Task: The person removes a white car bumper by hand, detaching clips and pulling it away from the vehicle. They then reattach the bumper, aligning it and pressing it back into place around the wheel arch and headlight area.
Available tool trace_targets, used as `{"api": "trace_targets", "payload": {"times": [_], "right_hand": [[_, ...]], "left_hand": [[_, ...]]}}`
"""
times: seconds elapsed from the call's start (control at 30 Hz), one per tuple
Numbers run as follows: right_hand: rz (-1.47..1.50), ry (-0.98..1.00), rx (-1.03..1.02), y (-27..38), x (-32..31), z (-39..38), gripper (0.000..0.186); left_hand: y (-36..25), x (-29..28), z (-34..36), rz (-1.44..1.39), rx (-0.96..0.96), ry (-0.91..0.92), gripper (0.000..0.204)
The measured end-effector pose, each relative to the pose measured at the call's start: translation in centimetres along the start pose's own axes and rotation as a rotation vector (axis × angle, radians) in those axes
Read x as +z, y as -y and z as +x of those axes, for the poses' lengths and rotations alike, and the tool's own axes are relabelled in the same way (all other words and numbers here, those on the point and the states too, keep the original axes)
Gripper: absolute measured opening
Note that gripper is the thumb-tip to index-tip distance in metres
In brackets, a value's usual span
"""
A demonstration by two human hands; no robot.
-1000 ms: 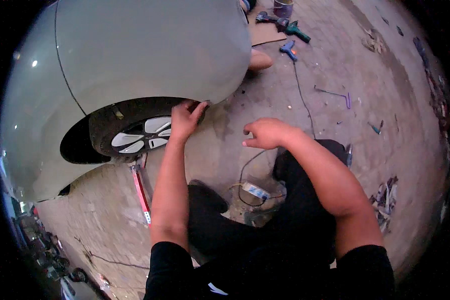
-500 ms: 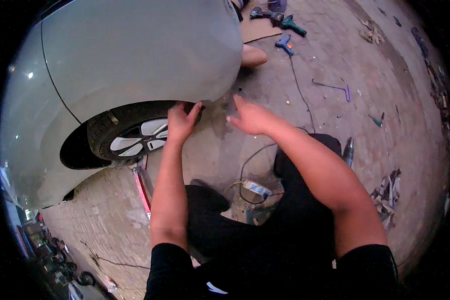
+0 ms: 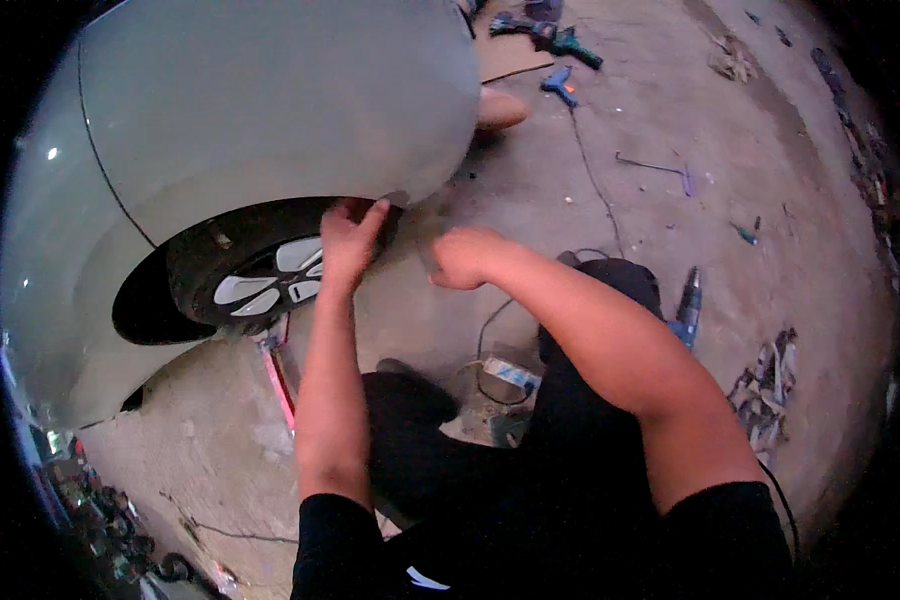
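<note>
Right hand moved nearer since earlier frame, away from car edge, now curled into loose fist, holding nothing visible. Silver car body fills far left. Wheel under arch, left of hands. Left hand fingers bent over lower edge of arch, touching it. Concrete floor right, scattered tools; blue drill near right knee.
</note>
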State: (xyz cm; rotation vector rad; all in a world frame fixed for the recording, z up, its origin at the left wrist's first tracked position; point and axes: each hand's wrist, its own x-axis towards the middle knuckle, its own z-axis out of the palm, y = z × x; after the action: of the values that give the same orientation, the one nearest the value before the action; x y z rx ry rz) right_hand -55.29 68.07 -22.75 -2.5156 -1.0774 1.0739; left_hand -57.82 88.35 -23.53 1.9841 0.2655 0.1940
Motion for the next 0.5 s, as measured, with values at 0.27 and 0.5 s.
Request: {"api": "trace_targets", "payload": {"times": [0.27,0.5], "right_hand": [[-0.033,-0.03,-0.077,-1.4,1.2,0.0,0.045],[0.002,-0.04,-0.072,-3.2,0.9,-0.3,0.046]], "left_hand": [[3.5,0.4,1.3,-0.343,-0.1,0.029,0.03],[4.0,0.7,0.6,-0.158,-0.028,-0.024,0.028]]}}
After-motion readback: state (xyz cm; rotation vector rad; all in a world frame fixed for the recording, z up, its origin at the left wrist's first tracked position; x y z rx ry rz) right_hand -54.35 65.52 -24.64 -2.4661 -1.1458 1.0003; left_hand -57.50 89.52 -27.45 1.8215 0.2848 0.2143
